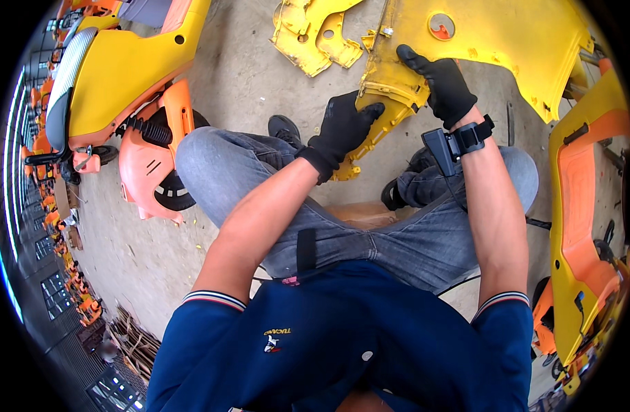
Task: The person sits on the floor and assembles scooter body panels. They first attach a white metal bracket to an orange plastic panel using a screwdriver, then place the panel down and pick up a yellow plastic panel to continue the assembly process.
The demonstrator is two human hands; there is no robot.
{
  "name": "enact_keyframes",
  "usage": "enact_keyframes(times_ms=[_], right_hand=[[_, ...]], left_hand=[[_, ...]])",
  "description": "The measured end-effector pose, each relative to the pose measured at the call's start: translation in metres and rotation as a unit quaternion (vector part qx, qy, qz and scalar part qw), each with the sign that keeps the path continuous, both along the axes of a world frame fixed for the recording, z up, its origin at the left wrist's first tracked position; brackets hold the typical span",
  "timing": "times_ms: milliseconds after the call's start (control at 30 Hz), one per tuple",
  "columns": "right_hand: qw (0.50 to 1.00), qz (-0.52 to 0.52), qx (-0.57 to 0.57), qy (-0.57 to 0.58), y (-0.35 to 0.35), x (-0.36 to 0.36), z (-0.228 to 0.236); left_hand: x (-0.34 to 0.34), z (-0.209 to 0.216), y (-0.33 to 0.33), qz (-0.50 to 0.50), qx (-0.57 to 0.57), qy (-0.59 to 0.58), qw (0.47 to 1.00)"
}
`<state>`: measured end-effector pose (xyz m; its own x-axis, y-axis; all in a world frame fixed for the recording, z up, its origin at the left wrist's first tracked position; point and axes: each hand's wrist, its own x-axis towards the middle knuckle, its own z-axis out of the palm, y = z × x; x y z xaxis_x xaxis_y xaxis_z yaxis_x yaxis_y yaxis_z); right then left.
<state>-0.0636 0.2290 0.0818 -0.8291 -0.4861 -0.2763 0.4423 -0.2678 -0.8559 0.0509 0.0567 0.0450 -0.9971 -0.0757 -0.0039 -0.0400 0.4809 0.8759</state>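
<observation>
Both my hands wear black gloves and work between my knees. A large yellow plastic body panel [490, 31] with a round hole stretches from them to the upper right. My right hand [445, 86] grips its near, dirt-streaked end, with the thumb lying on top. My left hand [346, 127] is closed around a narrower yellow plastic piece [390, 106], which meets the large panel's ribbed end. Whether the two are joined or only pressed together, I cannot tell. The fingers under both parts are hidden.
Another broken-looking yellow panel [318, 34] lies on the concrete floor [243, 82] ahead. At left stands a yellow and orange scooter [126, 82] with its wheel near my knee. A yellow and orange body shell [576, 192] rises at right. Sticks [133, 340] are piled at lower left.
</observation>
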Motion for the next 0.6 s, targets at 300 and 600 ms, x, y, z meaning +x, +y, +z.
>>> enact_keyframes(times_ms=[300, 600], right_hand=[[1.0, 0.004, -0.01, 0.028, 0.0, -0.003, -0.005], [0.953, 0.092, 0.096, 0.271, 0.022, -0.022, -0.039]], left_hand=[[0.0, 0.004, 0.005, 0.032, -0.001, -0.001, 0.999], [-0.006, -0.009, -0.015, -0.071, 0.076, -0.079, 0.991]])
